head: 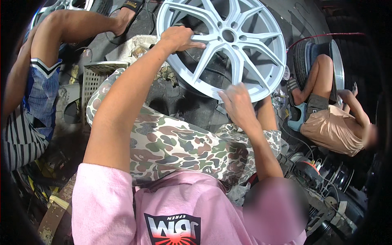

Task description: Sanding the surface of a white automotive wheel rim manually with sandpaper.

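Note:
A white-coated multi-spoke alloy wheel (pixel 228 22) is before me, above my camouflage-clad legs. Its centre bore and several lug holes face up. My left hand (pixel 180 38) grips the wheel at its left side, across the rim and one spoke, with the thumb stretched toward the hub. At the near edge of the rim is my right hand (pixel 239 104), bent at the fingers and blurred. Whether it holds something small cannot be told.
On the left, a person in blue shorts (pixel 43 88) sits by a perforated plastic crate (pixel 92 81). To the right, another person (pixel 332 128) sits at a wheel with a tyre (pixel 301 62). A red hose (pixel 324 36) crosses there. Tools and cables (pixel 306 165) clutter the lower right.

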`<control>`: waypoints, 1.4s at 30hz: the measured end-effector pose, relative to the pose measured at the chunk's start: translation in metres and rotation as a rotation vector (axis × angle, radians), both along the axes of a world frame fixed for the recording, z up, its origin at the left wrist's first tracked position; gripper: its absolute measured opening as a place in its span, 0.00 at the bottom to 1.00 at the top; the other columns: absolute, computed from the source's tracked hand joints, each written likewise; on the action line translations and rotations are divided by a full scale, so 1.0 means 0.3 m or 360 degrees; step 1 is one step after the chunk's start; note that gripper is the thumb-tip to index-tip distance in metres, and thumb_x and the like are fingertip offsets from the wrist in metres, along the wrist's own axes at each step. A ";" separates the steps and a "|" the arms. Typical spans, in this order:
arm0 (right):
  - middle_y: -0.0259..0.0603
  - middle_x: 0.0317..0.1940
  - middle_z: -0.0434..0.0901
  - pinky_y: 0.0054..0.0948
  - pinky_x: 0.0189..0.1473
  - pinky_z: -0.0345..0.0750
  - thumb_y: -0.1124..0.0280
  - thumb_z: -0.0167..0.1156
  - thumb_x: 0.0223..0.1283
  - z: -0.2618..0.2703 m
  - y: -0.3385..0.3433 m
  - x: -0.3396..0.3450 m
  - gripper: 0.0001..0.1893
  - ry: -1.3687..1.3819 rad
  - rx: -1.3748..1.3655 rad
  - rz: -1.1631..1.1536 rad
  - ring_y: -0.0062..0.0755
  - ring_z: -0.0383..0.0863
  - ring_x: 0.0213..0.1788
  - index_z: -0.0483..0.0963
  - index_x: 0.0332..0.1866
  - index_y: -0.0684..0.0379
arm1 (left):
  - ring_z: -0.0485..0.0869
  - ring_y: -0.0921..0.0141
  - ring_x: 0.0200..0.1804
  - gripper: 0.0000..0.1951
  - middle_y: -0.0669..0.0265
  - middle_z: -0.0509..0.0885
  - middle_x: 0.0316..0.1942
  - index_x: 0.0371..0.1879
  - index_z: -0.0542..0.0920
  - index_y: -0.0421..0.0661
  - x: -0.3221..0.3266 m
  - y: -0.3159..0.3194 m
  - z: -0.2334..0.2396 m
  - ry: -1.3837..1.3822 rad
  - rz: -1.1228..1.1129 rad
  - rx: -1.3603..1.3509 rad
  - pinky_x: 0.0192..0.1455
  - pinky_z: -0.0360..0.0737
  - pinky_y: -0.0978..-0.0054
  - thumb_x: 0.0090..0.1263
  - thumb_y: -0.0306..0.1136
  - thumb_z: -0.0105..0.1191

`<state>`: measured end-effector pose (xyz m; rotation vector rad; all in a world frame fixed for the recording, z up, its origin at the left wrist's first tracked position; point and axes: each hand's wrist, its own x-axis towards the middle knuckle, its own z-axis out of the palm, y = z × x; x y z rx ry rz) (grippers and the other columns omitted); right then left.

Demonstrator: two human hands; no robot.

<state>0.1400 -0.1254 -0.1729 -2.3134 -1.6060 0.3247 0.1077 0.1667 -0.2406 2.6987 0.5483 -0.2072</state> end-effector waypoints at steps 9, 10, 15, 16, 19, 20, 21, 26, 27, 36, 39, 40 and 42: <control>0.53 0.31 0.81 0.47 0.48 0.75 0.64 0.60 0.70 0.049 0.035 -0.002 0.15 0.0138 -0.0047 -0.0033 0.53 0.77 0.42 0.84 0.34 0.65 | 0.88 0.51 0.48 0.48 0.49 0.89 0.42 0.40 0.90 0.41 0.002 0.020 0.013 0.0184 0.0092 -0.0121 0.51 0.84 0.54 0.52 0.83 0.53; 0.53 0.32 0.82 0.47 0.49 0.75 0.63 0.60 0.70 0.053 0.012 0.014 0.17 -0.0124 -0.0345 -0.0101 0.54 0.78 0.42 0.84 0.32 0.66 | 0.88 0.51 0.47 0.46 0.49 0.89 0.40 0.40 0.90 0.42 -0.008 0.013 0.011 0.0016 0.0075 -0.0039 0.50 0.85 0.54 0.54 0.82 0.52; 0.56 0.33 0.83 0.47 0.49 0.76 0.62 0.59 0.70 -0.016 0.069 0.026 0.18 0.0146 -0.0106 -0.0058 0.58 0.79 0.43 0.83 0.31 0.68 | 0.88 0.51 0.43 0.42 0.50 0.88 0.35 0.39 0.90 0.46 -0.028 -0.018 0.021 -0.0299 0.0018 0.0074 0.46 0.85 0.55 0.59 0.79 0.50; 0.57 0.34 0.83 0.47 0.49 0.76 0.62 0.58 0.70 -0.035 0.090 0.021 0.19 0.0375 0.0041 -0.0038 0.60 0.80 0.43 0.82 0.30 0.68 | 0.88 0.50 0.43 0.42 0.50 0.88 0.35 0.38 0.90 0.45 -0.029 -0.020 0.025 -0.0269 0.0026 0.0073 0.47 0.85 0.55 0.59 0.79 0.49; 0.49 0.28 0.84 0.41 0.43 0.76 0.57 0.54 0.76 -0.062 0.093 0.053 0.23 0.0869 0.0190 -0.0341 0.41 0.80 0.33 0.83 0.37 0.70 | 0.87 0.50 0.43 0.42 0.49 0.88 0.34 0.37 0.89 0.45 -0.034 -0.021 0.024 -0.0286 0.0014 0.0069 0.47 0.85 0.55 0.60 0.79 0.48; 0.43 0.27 0.82 0.36 0.40 0.74 0.55 0.53 0.77 -0.065 0.066 0.067 0.24 0.1093 0.0409 -0.0493 0.31 0.74 0.32 0.83 0.41 0.70 | 0.87 0.50 0.43 0.41 0.48 0.88 0.34 0.37 0.89 0.44 -0.035 -0.020 0.022 -0.0343 0.0007 0.0044 0.47 0.85 0.54 0.61 0.78 0.48; 0.37 0.25 0.80 0.31 0.36 0.72 0.54 0.52 0.78 -0.067 0.038 0.082 0.25 0.1088 0.0535 -0.0581 0.21 0.68 0.30 0.84 0.44 0.69 | 0.87 0.50 0.43 0.41 0.48 0.88 0.34 0.37 0.89 0.44 -0.034 -0.018 0.020 -0.0338 0.0020 0.0071 0.47 0.85 0.54 0.61 0.78 0.48; 0.37 0.21 0.74 0.31 0.32 0.68 0.57 0.53 0.78 -0.095 -0.123 0.102 0.23 0.0800 0.0690 -0.0928 0.21 0.66 0.27 0.80 0.37 0.70 | 0.84 0.49 0.51 0.23 0.48 0.83 0.50 0.55 0.81 0.38 -0.058 -0.059 0.052 -0.0408 -0.0269 0.0221 0.55 0.82 0.57 0.74 0.48 0.56; 0.38 0.20 0.72 0.32 0.31 0.67 0.57 0.53 0.78 -0.109 -0.133 0.096 0.23 0.0714 0.0502 -0.1091 0.22 0.65 0.27 0.78 0.35 0.70 | 0.82 0.50 0.53 0.19 0.50 0.77 0.55 0.59 0.78 0.37 -0.072 -0.091 0.064 -0.0331 -0.0319 0.0411 0.57 0.81 0.59 0.70 0.29 0.55; 0.40 0.19 0.67 0.31 0.31 0.67 0.59 0.56 0.76 -0.161 -0.120 0.066 0.21 0.0763 0.0740 -0.1065 0.22 0.62 0.26 0.75 0.32 0.69 | 0.78 0.58 0.60 0.14 0.54 0.76 0.55 0.51 0.80 0.39 -0.328 -0.222 0.147 -0.0062 -0.0963 0.0568 0.64 0.76 0.53 0.68 0.26 0.51; 0.40 0.19 0.69 0.31 0.32 0.68 0.59 0.56 0.76 -0.150 -0.131 0.083 0.21 0.0838 0.0714 -0.1090 0.22 0.63 0.26 0.76 0.34 0.69 | 0.77 0.58 0.60 0.16 0.56 0.77 0.55 0.52 0.80 0.37 -0.307 -0.161 0.170 0.0211 -0.0704 0.1021 0.64 0.75 0.56 0.67 0.28 0.55; 0.39 0.19 0.69 0.31 0.32 0.69 0.59 0.56 0.77 -0.148 -0.128 0.085 0.20 0.0880 0.0642 -0.1242 0.22 0.64 0.26 0.78 0.36 0.69 | 0.77 0.58 0.60 0.16 0.56 0.77 0.55 0.52 0.80 0.37 -0.303 -0.171 0.171 0.0213 -0.0726 0.0991 0.64 0.75 0.56 0.67 0.28 0.55; 0.40 0.21 0.73 0.32 0.34 0.71 0.61 0.56 0.76 -0.145 -0.123 0.074 0.18 0.0974 0.0847 -0.1182 0.25 0.69 0.26 0.79 0.38 0.67 | 0.77 0.58 0.58 0.16 0.55 0.77 0.52 0.50 0.81 0.36 -0.310 -0.231 0.163 0.0229 -0.0665 0.1217 0.63 0.76 0.60 0.65 0.29 0.56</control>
